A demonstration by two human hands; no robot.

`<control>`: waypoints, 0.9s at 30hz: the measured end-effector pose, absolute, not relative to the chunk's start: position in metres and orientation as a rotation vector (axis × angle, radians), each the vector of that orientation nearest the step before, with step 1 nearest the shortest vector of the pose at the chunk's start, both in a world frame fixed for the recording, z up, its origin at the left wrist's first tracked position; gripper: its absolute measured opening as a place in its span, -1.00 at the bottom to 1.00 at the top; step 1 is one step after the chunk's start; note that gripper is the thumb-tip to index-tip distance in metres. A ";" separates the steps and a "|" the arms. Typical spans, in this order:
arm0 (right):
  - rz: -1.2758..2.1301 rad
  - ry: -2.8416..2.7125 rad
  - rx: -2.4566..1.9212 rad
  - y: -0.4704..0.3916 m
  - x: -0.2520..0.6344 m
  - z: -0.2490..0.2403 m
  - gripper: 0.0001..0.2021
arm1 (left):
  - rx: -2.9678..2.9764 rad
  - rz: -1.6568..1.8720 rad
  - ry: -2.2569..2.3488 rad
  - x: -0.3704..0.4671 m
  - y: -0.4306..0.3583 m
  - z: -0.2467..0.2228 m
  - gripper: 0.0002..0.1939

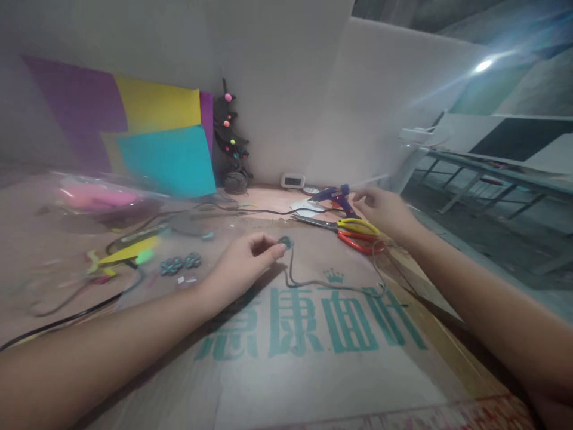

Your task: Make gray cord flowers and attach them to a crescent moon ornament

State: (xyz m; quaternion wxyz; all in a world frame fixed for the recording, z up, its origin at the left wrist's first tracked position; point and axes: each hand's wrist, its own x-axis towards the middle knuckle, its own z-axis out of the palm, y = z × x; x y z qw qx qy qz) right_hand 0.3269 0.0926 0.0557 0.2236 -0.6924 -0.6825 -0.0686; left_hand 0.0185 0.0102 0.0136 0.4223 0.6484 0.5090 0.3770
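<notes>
My left hand (244, 263) pinches a small coil of grey-green cord (285, 242) between thumb and fingertips, just above the board. From it a loose cord tail (331, 285) runs right and loops up beside the scissors. My right hand (380, 206) is at the back right, its fingers bent and slightly apart, close to the blue glue gun (344, 200); no grip on the gun shows. Scissors (358, 230) with yellow and red handles lie just in front of that hand. Two flower-like coiled cord pieces (181, 263) rest left of my left hand.
Purple, yellow and turquoise sheets (168, 158) lean on the back wall beside a dark decorated ornament (233, 143). A small white digital clock (293, 180) stands behind. Plastic-wrapped pink material (98, 194), a black cable (67, 319) and coloured scraps lie left.
</notes>
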 end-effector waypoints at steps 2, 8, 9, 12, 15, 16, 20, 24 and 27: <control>-0.150 -1.898 -1.964 0.105 0.340 0.048 -0.67 | 1.630 0.912 1.296 0.019 0.011 0.014 -0.76; 0.086 -1.966 -1.928 0.132 0.342 0.036 -0.54 | 1.652 0.876 1.287 0.019 0.013 0.011 -0.72; 0.130 -1.975 -1.907 0.136 0.339 0.035 -0.56 | 1.648 0.874 1.287 0.019 0.013 0.010 -0.72; 0.211 -1.947 -1.875 0.144 0.330 0.031 -0.59 | 1.636 0.874 1.293 0.018 0.012 0.009 -0.71; 0.262 -1.894 -1.871 0.146 0.326 0.026 -0.61 | 1.637 0.882 1.288 0.018 0.012 0.010 -0.73; 0.278 -1.878 -1.872 0.145 0.326 0.025 -0.62 | 1.641 0.887 1.284 0.018 0.012 0.011 -0.73; 0.317 -1.816 -1.893 0.141 0.332 0.026 -0.66 | 1.663 0.914 1.265 0.018 0.013 0.010 -0.73; 0.367 -1.746 -1.910 0.138 0.338 0.035 -0.76 | 1.662 0.921 1.280 0.018 0.014 0.009 -0.73; 0.435 -1.700 -1.861 0.132 0.334 0.042 -0.71 | 1.665 0.933 1.276 0.018 0.015 0.007 -0.73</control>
